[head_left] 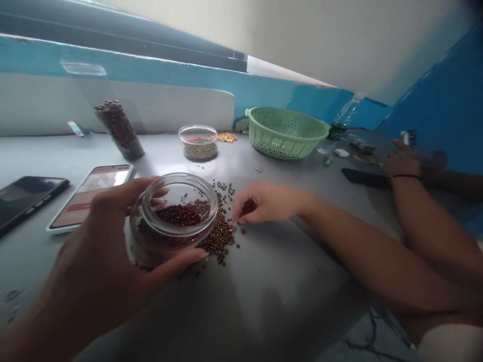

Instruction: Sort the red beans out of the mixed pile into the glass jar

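Observation:
My left hand (pixel 113 246) is wrapped round a clear glass jar (pixel 171 231), tilted with its open mouth toward me. Dark red beans (pixel 179 215) lie inside it. Just right of the jar, a loose pile of mixed green and red beans (pixel 221 236) is spread on the table. My right hand (pixel 260 202) rests at the right edge of this pile, its fingertips pinched together beside a few stray beans. Whatever those fingers hold is too hidden to name.
Two phones, one white (pixel 90 196) and one black (pixel 32 196), lie at left. Behind stand a tall container of brown beans (pixel 121 128), a round tub of green beans (pixel 199 148), yellow kernels (pixel 227 137), a green basket (pixel 283 146) and a bottle (pixel 337 131). Another person's hand (pixel 402 161) is at right.

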### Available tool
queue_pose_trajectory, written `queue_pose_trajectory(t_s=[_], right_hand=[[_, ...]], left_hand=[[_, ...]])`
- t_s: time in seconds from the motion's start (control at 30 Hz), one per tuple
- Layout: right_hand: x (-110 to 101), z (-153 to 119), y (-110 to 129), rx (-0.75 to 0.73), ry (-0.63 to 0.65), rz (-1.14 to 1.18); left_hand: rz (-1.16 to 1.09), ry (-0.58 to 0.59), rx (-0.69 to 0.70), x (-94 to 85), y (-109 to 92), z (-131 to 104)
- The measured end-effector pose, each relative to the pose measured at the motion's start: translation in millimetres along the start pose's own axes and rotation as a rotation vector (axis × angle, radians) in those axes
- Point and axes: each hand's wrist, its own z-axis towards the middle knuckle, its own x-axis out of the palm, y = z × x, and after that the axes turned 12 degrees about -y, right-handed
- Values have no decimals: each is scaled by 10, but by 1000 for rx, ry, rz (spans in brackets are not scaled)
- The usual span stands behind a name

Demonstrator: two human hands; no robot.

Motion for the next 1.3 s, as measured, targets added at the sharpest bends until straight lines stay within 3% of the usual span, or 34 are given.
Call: queue_pose_trajectory(t_s=[0.27,0.63,0.7,0.83,0.9,1.0,1.07,1.17,1.3], right_hand=[[-17,45,-38,67,11,-127],[59,-82,163,-117,52,-538],[41,-99,202,-181,-81,-485],[90,-153,410,-467,-589,-262],[177,-193,524,-607,-653,-222],[270,-219,585,-702,-616,-213],[233,-191,523,-615,-662,-172],[58,-98,300,-268,-651,-87],[-88,16,-19,39,-233,-6]], left_hand=[[101,-9,27,-19,-35,-39],[73,38,99,1,-14,-23],[80,40,123,9,-16,-23],[106,47,196,44,-66,-28],[88,63,218,66,-106,-36],[58,68,202,86,-153,-50],[43,59,178,82,-157,-53],[48,47,156,53,-120,-36],[91,15,62,21,-68,-4]])
